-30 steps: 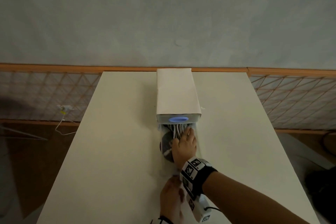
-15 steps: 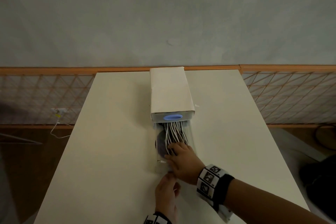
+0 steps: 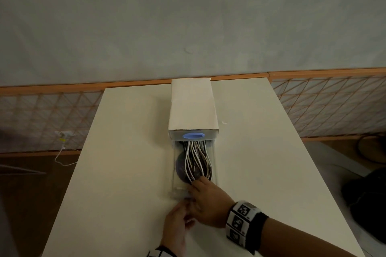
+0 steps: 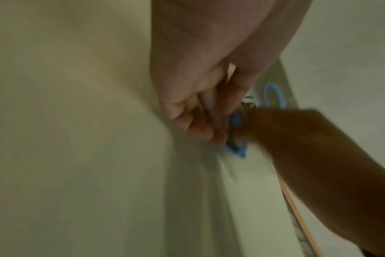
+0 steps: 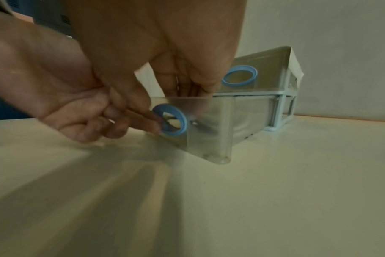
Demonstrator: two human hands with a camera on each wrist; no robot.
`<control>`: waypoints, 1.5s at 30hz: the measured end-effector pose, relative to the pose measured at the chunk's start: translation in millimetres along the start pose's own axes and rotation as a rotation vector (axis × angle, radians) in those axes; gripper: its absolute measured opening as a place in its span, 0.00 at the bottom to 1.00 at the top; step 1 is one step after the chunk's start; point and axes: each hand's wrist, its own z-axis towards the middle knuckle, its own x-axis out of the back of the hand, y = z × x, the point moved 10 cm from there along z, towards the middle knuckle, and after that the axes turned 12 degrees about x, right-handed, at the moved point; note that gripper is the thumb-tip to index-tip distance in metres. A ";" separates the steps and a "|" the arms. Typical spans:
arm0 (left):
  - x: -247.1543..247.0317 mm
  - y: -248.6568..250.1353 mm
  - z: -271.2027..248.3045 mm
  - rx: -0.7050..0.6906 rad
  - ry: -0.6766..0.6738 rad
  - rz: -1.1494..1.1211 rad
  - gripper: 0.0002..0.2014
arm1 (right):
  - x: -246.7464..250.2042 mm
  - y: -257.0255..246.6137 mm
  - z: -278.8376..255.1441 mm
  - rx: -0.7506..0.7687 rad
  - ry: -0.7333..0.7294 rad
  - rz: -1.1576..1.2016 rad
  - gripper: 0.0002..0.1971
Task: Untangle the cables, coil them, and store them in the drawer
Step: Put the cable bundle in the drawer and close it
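Observation:
A clear plastic drawer point(image 3: 174, 173) is pulled out of a paper-covered drawer unit point(image 3: 192, 106) at the table's back middle. White and grey cables point(image 3: 196, 158) lie lengthwise in it beside a dark round object point(image 3: 180, 167). My right hand point(image 3: 198, 183) rests over the drawer's near end, its fingers reaching down past the front wall onto the cables. My left hand point(image 3: 179, 215) is at the drawer front; the right wrist view shows the left hand point(image 5: 94, 121) curled, one finger at the blue ring handle point(image 5: 176, 120). The left wrist view is blurred.
The white table point(image 3: 125, 173) carries only the drawer unit, whose shut upper drawer has its own blue ring point(image 3: 193, 136). An orange lattice fence point(image 3: 323, 106) runs behind. A wall socket with a white lead point(image 3: 62, 133) is at the left; a dark bag point(image 3: 367, 190) lies on the floor at the right.
My right hand has slid back along the cables from near the unit to the drawer's near end, uncovering more cable. The left hand has stayed at the drawer front.

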 end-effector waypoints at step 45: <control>-66.6 248.4 9.5 -0.680 0.102 0.746 0.24 | 43.4 108.3 47.0 -0.351 0.309 0.015 0.14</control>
